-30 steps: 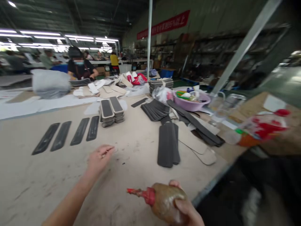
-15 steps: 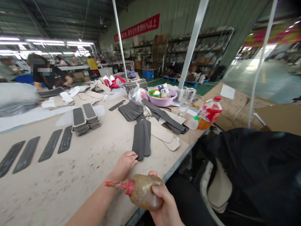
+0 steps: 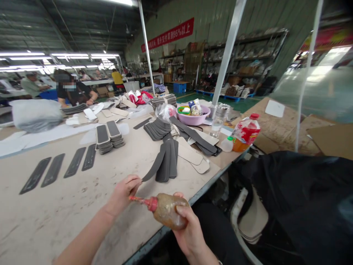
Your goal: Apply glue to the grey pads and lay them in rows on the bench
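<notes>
Strips of dark grey, round-cornered sheet material (image 3: 53, 170), four of them, lie in a slanting row on the scuffed tan tabletop (image 3: 110, 171), well left of the left-hand grip, pale glossy lines on their faces. Beyond that grip, slightly to its left, stand two stacks of grey pieces with pale rims (image 3: 103, 135). The left hand (image 3: 122, 195) pinches the near end of one long, thin, dark grey strip (image 3: 154, 165); half a second ago it was at the near end of the dark grey pile (image 3: 167, 167), and now it is farther left, the strip curving from its fingertips to the pile, whose count the overlap hides. Just right of the pinch, one translucent brownish squeeze bottle with a red nozzle (image 3: 168, 211) points left, the right hand (image 3: 190, 232) wrapped round it, as before. Far beyond both grips, one red banner (image 3: 168, 35) reads, in part, "交付率到95%以上". Well right of the right-hand grip stands one red-capped clear bottle of orange liquid (image 3: 245, 132), its red label unreadable.
</notes>
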A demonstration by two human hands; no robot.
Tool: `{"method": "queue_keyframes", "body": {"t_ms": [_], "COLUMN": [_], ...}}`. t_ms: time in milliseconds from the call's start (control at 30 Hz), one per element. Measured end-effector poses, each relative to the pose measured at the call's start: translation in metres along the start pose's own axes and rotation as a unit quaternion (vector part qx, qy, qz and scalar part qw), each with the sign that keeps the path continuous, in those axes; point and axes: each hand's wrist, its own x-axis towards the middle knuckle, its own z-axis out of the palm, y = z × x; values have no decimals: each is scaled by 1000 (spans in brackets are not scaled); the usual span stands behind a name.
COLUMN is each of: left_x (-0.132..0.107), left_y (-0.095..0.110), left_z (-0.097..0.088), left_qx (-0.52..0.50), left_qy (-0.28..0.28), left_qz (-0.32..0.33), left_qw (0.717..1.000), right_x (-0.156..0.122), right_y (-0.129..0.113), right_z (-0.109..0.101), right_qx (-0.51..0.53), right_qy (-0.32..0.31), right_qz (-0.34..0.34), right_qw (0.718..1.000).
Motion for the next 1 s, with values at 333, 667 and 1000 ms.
{"method": "queue_keyframes", "body": {"t_ms": [333, 667, 1000], "left_x": [-202, -211, -208], "left_y": [17, 46, 45], "left_z": [-85, -75, -74], "left_qx": [113, 79, 60], "left_qy": [-75, -46, -28], "left_qz": [-63, -120, -113], "left_qw": [989, 989, 991], "right_x": [-7, -20, -27], "right_y": [20, 80, 91], "right_z": [-5, 4, 17], "right_qx": [-211, -543, -638], "right_qy": [-5, -119, -212], "right_qz": [16, -146, -244], "right_qw": [977, 818, 699]}}
